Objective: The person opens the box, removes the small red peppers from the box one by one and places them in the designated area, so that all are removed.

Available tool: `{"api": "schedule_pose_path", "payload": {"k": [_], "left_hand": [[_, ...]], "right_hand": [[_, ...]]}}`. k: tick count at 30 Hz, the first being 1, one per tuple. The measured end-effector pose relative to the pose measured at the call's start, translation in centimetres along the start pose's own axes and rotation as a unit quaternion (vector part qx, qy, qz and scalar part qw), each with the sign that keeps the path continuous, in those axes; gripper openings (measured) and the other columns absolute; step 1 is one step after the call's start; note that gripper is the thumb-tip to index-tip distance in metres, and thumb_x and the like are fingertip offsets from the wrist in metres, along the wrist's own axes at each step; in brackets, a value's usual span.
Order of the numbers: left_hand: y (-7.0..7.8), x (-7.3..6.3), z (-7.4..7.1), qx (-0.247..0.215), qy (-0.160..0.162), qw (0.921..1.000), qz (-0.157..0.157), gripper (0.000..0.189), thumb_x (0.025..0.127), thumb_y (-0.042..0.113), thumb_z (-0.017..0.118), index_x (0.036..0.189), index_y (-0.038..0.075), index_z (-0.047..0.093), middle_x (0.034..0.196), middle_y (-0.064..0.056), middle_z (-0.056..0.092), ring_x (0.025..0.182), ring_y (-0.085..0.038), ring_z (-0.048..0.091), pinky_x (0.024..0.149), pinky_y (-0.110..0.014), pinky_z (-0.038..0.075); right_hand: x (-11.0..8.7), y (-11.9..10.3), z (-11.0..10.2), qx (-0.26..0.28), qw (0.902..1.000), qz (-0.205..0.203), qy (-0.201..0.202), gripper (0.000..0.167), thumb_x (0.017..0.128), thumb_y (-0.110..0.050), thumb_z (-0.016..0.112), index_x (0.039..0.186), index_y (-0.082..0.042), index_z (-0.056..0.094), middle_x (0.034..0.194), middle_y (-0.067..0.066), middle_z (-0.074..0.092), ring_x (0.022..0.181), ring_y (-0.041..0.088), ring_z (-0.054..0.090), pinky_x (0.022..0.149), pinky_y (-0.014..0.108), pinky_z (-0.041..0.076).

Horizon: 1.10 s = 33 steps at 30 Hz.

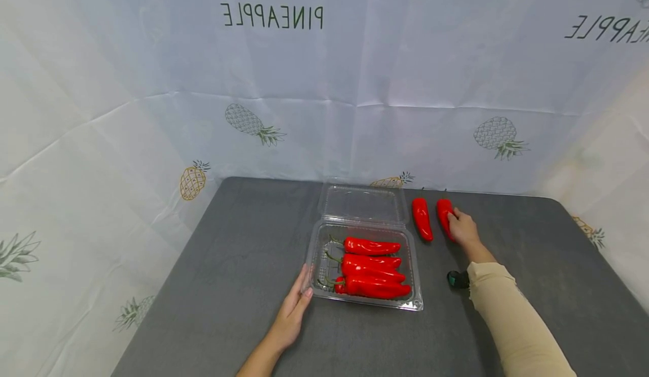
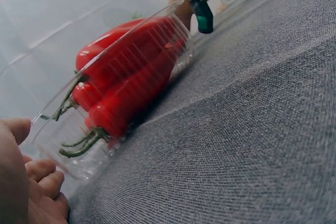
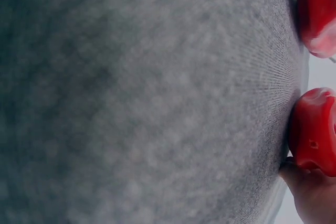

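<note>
Nearest, the left hand has its fingers loose rather than curled, touching the near left corner of a clear container, where red peppers lie crosswise, stems left. Farther off, near the far edge of the tabletop, the right hand, much the closer one, touches the rightmost pepper just to its left, long axis pointing roughly toward that edge; whether the fingers close round it I cannot tell. Another pepper lies alongside, nearer the container
</note>
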State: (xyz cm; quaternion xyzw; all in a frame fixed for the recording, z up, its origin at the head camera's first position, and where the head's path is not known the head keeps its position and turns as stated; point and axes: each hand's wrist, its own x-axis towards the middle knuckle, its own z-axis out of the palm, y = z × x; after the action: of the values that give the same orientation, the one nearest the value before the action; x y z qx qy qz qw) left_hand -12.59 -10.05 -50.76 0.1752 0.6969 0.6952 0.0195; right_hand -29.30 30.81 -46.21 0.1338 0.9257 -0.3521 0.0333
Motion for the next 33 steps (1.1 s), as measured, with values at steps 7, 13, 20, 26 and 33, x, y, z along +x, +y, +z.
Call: {"api": "schedule_pose_path", "payload": {"k": [7, 13, 20, 26, 33], "left_hand": [[0.0, 0.0, 0.0, 0.000, 0.000, 1.0000, 0.005, 0.056, 0.100, 0.007, 0.035, 0.145, -0.010, 0.008, 0.149, -0.032, 0.016, 0.133, 0.011, 0.021, 0.102, -0.003, 0.021], [0.0, 0.0, -0.1, -0.004, 0.002, 0.9999, 0.010, 0.055, 0.100, 0.006, 0.035, 0.145, -0.011, 0.008, 0.148, -0.033, 0.016, 0.133, 0.011, 0.021, 0.102, -0.004, 0.021], [0.0, 0.0, -0.1, -0.003, 0.000, 0.9998, 0.017, 0.056, 0.100, 0.006, 0.035, 0.145, -0.011, 0.007, 0.148, -0.033, 0.017, 0.133, 0.011, 0.021, 0.103, -0.004, 0.021], [0.0, -0.1, -0.1, 0.000, 0.005, 0.9999, 0.016, 0.055, 0.099, 0.005, 0.036, 0.145, -0.011, 0.008, 0.148, -0.034, 0.017, 0.133, 0.011, 0.021, 0.102, -0.004, 0.022], [-0.1, 0.0, 0.0, -0.003, 0.000, 0.9998, 0.022, 0.055, 0.100, 0.005, 0.035, 0.145, -0.011, 0.008, 0.147, -0.035, 0.016, 0.133, 0.011, 0.021, 0.102, -0.004, 0.021]], "right_hand": [[0.0, -0.1, -0.3, 0.016, 0.9999, -0.001, -0.005, 0.053, 0.100, -0.023, 0.025, 0.141, 0.010, 0.022, 0.145, 0.033, 0.021, 0.136, 0.046, 0.020, 0.112, 0.052, 0.020], [0.0, -0.2, -0.8, 0.033, 0.9986, 0.003, -0.040, 0.056, 0.101, -0.026, 0.026, 0.143, 0.009, 0.017, 0.147, 0.033, 0.018, 0.136, 0.045, 0.020, 0.111, 0.053, 0.023], [-1.2, -1.4, -1.8, 0.058, 0.9968, -0.018, -0.052, 0.060, 0.101, -0.027, 0.033, 0.144, 0.009, 0.013, 0.146, 0.034, 0.021, 0.136, 0.045, 0.022, 0.110, 0.053, 0.024], [-2.1, -2.5, -2.0, 0.053, 0.9952, -0.035, -0.074, 0.062, 0.100, -0.029, 0.037, 0.147, 0.004, 0.013, 0.148, 0.033, 0.019, 0.136, 0.046, 0.021, 0.109, 0.056, 0.024], [-3.6, -3.6, -2.2, 0.047, 0.9911, -0.078, -0.097, 0.064, 0.099, -0.032, 0.041, 0.146, 0.005, 0.017, 0.148, 0.032, 0.022, 0.135, 0.047, 0.023, 0.108, 0.057, 0.025]]}}
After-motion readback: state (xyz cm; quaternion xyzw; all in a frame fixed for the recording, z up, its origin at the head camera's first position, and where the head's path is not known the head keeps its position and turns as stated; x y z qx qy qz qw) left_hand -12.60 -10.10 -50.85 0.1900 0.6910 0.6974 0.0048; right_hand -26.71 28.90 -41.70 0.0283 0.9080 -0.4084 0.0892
